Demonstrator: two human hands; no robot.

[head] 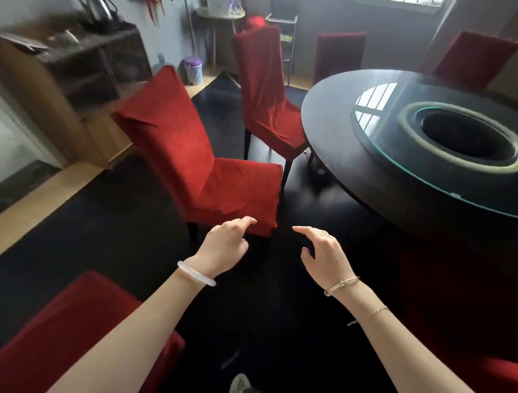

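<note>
Left hand (224,244) and right hand (322,252), apart, empty and loosely curled, should take the red chair (238,190) at 11 o'clock by both seat corners, lifting evenly.

Daylight comes from a window (400,2) at the top right and throws a bright reflected glare patch (374,102) on the dark round counter (330,123). The floor (266,294) lies in deep shadow, nearly black. Motion blur smears the shelf unit (84,70) at left, and the wide lens bends the edges.
</note>
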